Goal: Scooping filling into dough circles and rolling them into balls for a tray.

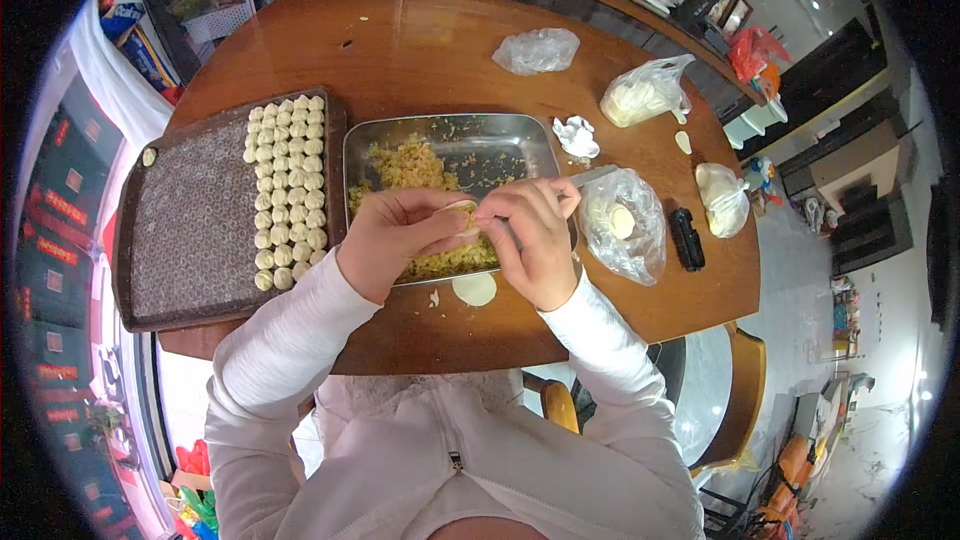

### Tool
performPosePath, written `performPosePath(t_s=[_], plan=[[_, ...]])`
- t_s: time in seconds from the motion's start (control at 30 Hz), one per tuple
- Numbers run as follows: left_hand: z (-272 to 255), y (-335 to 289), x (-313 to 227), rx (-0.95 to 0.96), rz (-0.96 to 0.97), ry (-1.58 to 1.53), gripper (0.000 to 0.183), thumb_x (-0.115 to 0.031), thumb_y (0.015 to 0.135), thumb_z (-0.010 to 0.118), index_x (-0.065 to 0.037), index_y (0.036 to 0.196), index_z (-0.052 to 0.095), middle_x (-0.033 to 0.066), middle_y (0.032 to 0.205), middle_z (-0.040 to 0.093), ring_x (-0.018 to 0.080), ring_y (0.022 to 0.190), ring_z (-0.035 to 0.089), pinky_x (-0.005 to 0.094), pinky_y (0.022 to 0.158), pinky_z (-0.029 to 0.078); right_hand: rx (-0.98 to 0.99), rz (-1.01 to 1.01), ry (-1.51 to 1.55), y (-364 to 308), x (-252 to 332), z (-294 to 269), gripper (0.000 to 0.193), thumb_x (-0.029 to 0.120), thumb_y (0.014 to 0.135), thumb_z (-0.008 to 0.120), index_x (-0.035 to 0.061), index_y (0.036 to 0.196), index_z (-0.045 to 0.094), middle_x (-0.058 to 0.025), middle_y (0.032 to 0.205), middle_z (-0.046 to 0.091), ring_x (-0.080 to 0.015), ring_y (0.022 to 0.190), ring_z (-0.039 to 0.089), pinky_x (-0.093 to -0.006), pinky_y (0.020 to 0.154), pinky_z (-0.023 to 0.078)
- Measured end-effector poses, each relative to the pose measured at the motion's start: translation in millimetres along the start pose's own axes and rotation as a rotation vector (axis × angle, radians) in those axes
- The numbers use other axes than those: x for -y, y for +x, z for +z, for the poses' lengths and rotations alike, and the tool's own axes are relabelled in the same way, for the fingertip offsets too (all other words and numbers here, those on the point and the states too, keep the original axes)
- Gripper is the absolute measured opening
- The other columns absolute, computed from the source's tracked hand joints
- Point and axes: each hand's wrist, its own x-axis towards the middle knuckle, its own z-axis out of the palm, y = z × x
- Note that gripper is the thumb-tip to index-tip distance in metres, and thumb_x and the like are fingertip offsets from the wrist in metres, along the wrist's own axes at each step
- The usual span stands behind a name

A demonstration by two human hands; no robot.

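Note:
Over the near side of a steel tray [520,148], both hands hold one dumpling wrapper [462,208] with yellowish filling in it. My left hand [395,238] cups the wrapper from the left, its thumb along the near side. From the right, the fingers of my right hand [532,238] pinch the wrapper's edge. Chopped yellow filling [405,165] is heaped in the tray's left part and along its near side, partly hidden by my hands. A flat round wrapper [474,289] lies on the table just below the tray.
A dark patterned board [190,210] on the left carries rows of pleated dumplings [296,195]. To the right lie a see-through bag [640,255] with wrappers, a black object [687,238], crumpled tissue [576,137] and filled white bags [645,95]. Another thin bag [537,51] lies farther back.

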Motion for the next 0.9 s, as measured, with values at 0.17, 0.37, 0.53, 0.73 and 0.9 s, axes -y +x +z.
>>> performPosePath(t_s=[0.17,0.37,0.53,0.73,0.9], plan=[[-0.3,-0.3,-1.2,0.008,-0.002,-0.023,0.021,-0.005,0.09,0.065,0.004,0.109,0.062,0.01,0.103,0.067,0.0181,0.098,0.067,0.0273,0.087,0.057,-0.003,0.041,0.023,4.0,3.7,-5.9,0.011,0.008,0.077,0.073,0.0115,0.086,0.066,-0.0017,0.087,0.066,-0.0202,0.085,0.06,-0.0366,0.089,0.032],[0.3,-0.4,-2.1,0.036,-0.002,-0.079,0.02,-0.005,0.091,0.065,0.003,0.109,0.061,0.0104,0.102,0.067,0.0192,0.097,0.068,0.028,0.088,0.057,-0.059,0.139,0.088,0.6,-0.8,-4.9,0.012,0.011,0.076,0.076,0.012,0.084,0.067,-0.0006,0.085,0.066,-0.0192,0.084,0.061,-0.0363,0.086,0.032],[0.3,-0.6,-2.4,0.013,-0.019,-0.043,0.021,-0.005,0.09,0.066,0.003,0.109,0.061,0.0097,0.102,0.067,0.0193,0.095,0.068,0.0282,0.087,0.057,-0.029,0.093,0.103,0.3,0.5,-3.3,0.01,0.01,0.079,0.072,0.0112,0.086,0.065,-0.0011,0.086,0.065,-0.0203,0.085,0.059,-0.037,0.086,0.031],[3.4,0.3,0.2,-0.016,0.007,-0.083,0.019,-0.006,0.09,0.067,0.001,0.107,0.063,0.0081,0.101,0.067,0.0173,0.093,0.068,0.0255,0.083,0.057,0.05,0.046,0.031,-1.3,-1.6,-2.8,0.009,0.01,0.084,0.065,0.0103,0.092,0.06,-0.0022,0.09,0.062,-0.0221,0.088,0.057,-0.0384,0.088,0.029],[1.0,0.2,0.2,-0.044,0.028,-0.07,0.02,-0.006,0.09,0.066,0.002,0.108,0.064,0.0078,0.101,0.068,0.0162,0.092,0.068,0.0244,0.081,0.057,0.069,0.057,0.077,1.1,0.9,-5.5,0.009,0.008,0.084,0.064,0.0105,0.092,0.06,-0.003,0.091,0.062,-0.0231,0.09,0.057,-0.0392,0.091,0.029]])
